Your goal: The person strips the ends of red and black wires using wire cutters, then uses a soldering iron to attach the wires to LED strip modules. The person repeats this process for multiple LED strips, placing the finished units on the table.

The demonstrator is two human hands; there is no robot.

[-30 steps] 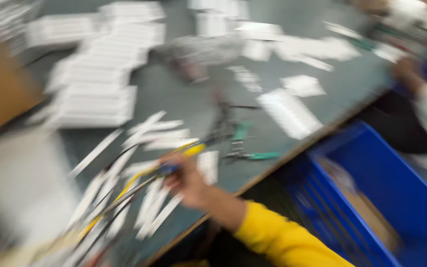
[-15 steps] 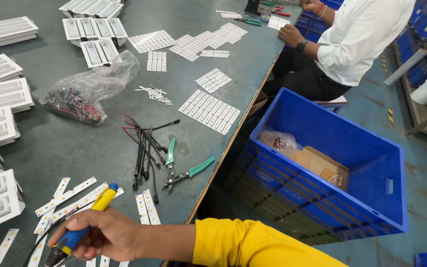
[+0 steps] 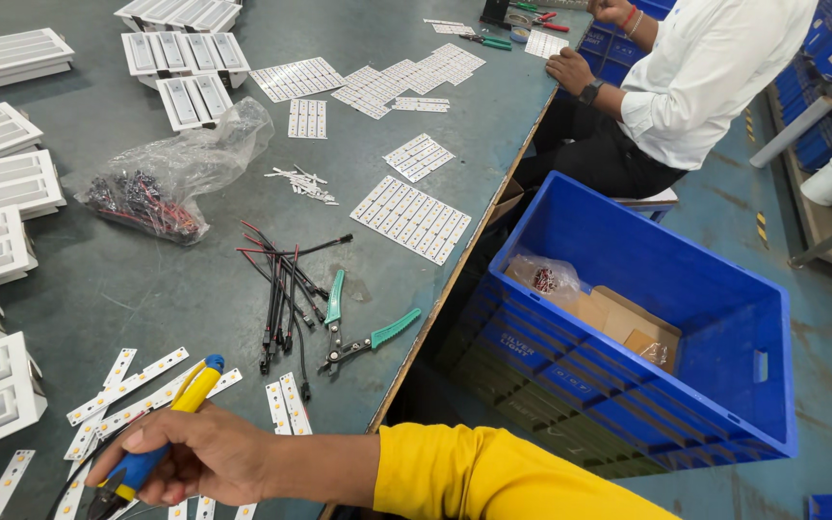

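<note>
While the right hand [image 3: 199, 453] is gripping the yellow-and-blue-handled tool [image 3: 161, 429] over the white strips [image 3: 127, 385] at the table's near edge, it is best steadying the wrist; the left hand is lying out of view

Yellow/blue-handled tool [image 3: 161, 429] (pliers or cutters, can't tell which) sits slantwise in the fingers [image 3: 151, 460] of the right hand [image 3: 206, 453]: yellow handle w/ blue tip sticks up-right past the knuckles, blue grip runs under the curled fingers, dark head pokes out below them at lower left. White LED strips [image 3: 127, 385] lie flat on the table just above and left of the fingers, fanned out.
</note>
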